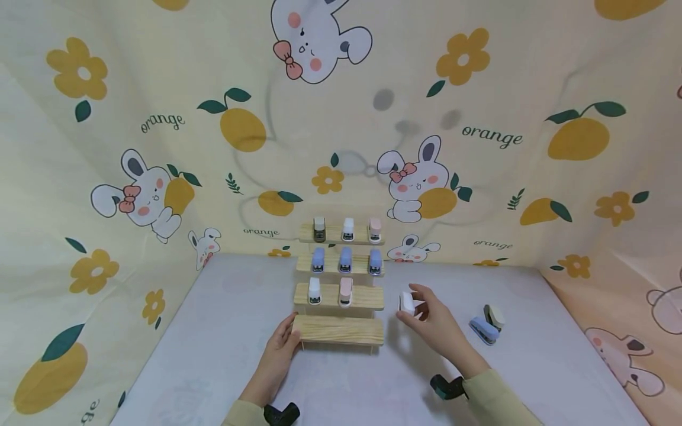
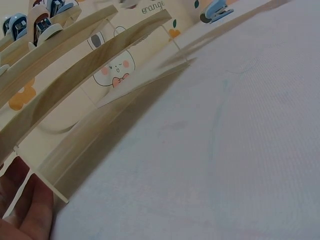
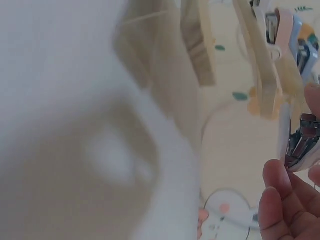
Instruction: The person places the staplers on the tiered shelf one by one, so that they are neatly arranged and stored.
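Observation:
My right hand [image 1: 434, 322] pinches a small white stapler [image 1: 407, 303] between thumb and fingers, just right of a tiered wooden stand [image 1: 338, 329]. In the right wrist view the metal inside of that stapler [image 3: 304, 137] faces the camera. At the stand's lowest tier, my left hand [image 1: 279, 349] grips the left end, its fingers [image 2: 37, 207] beside the thin side support. A white stapler [image 1: 314, 291] and a pink stapler [image 1: 346, 291] stand on the tier above, whose right end is bare. The lowest tier carries nothing.
Three blue staplers, one of them at the middle [image 1: 345, 260], stand on the second tier from the top. The top tier holds a dark-bodied stapler [image 1: 319, 229], a white one and a pink one. On the table at right lie a blue stapler [image 1: 483, 330] and a pale green stapler [image 1: 494, 317].

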A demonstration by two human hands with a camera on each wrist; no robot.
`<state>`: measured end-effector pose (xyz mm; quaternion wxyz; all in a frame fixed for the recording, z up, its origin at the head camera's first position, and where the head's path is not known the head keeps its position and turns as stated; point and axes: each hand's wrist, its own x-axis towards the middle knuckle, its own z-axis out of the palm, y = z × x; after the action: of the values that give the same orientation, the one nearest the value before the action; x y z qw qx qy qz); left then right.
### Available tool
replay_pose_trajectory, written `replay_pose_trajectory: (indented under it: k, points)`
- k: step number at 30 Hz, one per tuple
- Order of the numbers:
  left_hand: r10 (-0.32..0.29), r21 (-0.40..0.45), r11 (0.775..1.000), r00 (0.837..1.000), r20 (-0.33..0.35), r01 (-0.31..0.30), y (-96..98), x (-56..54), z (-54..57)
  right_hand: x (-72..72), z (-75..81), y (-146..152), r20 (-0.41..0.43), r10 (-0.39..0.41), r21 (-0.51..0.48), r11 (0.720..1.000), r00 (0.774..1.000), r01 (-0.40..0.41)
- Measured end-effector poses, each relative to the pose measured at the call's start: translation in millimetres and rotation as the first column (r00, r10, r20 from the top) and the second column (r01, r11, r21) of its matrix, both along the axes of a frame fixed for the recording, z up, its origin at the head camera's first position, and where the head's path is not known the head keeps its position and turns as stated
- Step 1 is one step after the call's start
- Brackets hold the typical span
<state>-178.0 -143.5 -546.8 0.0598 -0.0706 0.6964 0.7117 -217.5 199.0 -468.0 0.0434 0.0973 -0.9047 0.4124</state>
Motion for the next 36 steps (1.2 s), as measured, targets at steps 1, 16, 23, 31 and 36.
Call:
replay_pose_trajectory:
  k: [1,16,23,31,36]
  points:
    - [-0.001,-0.001,1.000,1.000,-0.010,0.001,-0.2,-0.1,-0.5,-1.2,0.9,-4,-0.002,0.004,-0.009,1.000,1.000,-0.004]
    - [-0.009,0.016,1.000,0.999,-0.035,0.010,-1.3,-0.4,-3.2,-15.1,11.7,-43,-0.024,0.054,-0.073,0.996,0.998,-0.055]
    - [-0.015,0.019,1.000,0.999,-0.030,0.016,-1.9,-1.6,-4.0,-21.6,8.9,-49,-0.024,0.067,-0.061,0.996,0.997,-0.069]
    - [-0.015,0.013,1.000,1.000,-0.024,0.015,-1.7,-1.5,-3.4,-24.0,8.3,-54,-0.004,0.064,-0.070,0.995,0.998,-0.065]
    - [-0.016,0.022,1.000,1.000,-0.024,0.016,-1.9,-1.2,-2.7,-25.4,6.7,-55,-0.006,0.059,-0.071,0.996,0.998,-0.060]
